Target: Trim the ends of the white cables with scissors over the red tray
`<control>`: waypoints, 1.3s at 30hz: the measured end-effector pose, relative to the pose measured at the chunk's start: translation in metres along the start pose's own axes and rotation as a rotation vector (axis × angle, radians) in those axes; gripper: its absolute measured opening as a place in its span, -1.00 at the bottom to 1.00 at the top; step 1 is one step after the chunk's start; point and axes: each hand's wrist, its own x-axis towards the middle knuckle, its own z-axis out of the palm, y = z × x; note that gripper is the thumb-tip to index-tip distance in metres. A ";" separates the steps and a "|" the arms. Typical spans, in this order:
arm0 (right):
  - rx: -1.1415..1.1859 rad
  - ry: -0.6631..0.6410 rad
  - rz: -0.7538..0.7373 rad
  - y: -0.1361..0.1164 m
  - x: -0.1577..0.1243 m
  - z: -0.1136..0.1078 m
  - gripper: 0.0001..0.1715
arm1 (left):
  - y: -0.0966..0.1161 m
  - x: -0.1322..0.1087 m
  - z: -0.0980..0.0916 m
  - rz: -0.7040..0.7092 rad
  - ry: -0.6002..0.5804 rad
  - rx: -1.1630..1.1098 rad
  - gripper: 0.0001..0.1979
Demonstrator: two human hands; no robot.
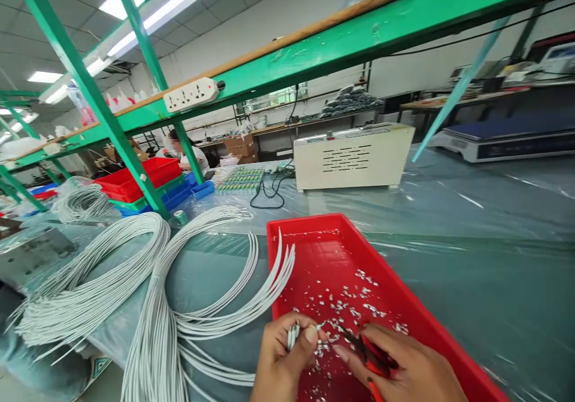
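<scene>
Over the red tray [309, 252], my left hand [290, 351] is closed on the ends of several white cables [293, 335]. One cable end sticks out from between its thumb and forefinger, toward the right. My right hand [399, 360] grips red-handled pliers or cutters [375, 357], whose dark jaws point at that cable end, a little apart from it. Small whitish and silvery scraps [345, 300] lie scattered on the tray floor. To the left, a big bundle of white cables [155, 306] curves across the table, some of its ends resting at the tray's left rim.
Another coil of cables [90, 270] lies farther left. Behind the tray stands a beige machine [354, 156] with vents. Green circuit boards [240, 180] and stacked bins [139, 180] are at the back left. A green shelf beam [287, 60] crosses overhead. A person [193, 156] sits beyond.
</scene>
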 end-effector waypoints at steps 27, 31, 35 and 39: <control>-0.080 -0.168 0.018 -0.012 -0.002 -0.004 -0.54 | 0.003 -0.005 0.003 0.020 -0.075 0.094 -0.69; -0.080 -0.184 0.001 -0.010 -0.002 -0.004 -0.53 | 0.006 -0.005 0.004 0.014 -0.084 0.074 -0.70; -0.071 -0.194 -0.004 -0.012 -0.002 -0.006 -0.51 | 0.004 -0.005 0.002 0.018 -0.074 0.054 -0.75; -0.060 -0.217 0.008 -0.014 -0.002 -0.009 -0.49 | -0.004 -0.008 0.002 0.121 0.004 0.201 -0.81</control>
